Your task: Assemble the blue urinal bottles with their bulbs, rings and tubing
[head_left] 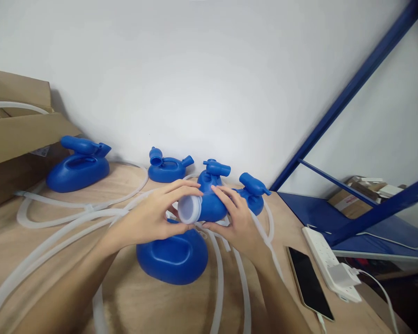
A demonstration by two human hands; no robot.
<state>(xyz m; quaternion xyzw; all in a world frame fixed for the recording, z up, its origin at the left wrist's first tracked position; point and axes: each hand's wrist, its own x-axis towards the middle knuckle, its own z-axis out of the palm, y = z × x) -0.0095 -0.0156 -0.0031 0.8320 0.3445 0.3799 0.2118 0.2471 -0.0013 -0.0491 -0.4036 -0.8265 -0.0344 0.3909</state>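
Between my hands is a blue plastic urinal funnel (212,208), held above the worktop with a round white cap (189,209) on its end facing me. My left hand (160,215) grips the white cap, thumb below and fingers over the top. My right hand (238,222) is closed round the blue body from the right. Just below, a blue urinal bottle (172,260) lies on the table, its upper part partly hidden by my left hand. Behind my hands sits another blue bottle with a fitting (218,168) on top, largely covered.
More blue urinal bottles stand at the left (78,171), by the wall (167,170) and at the right (254,197). Clear hoses (55,248) loop over the wooden table (149,306). A cardboard box (17,139), phone (309,283), power strip (329,262) and blue shelf frame (348,99) flank them.
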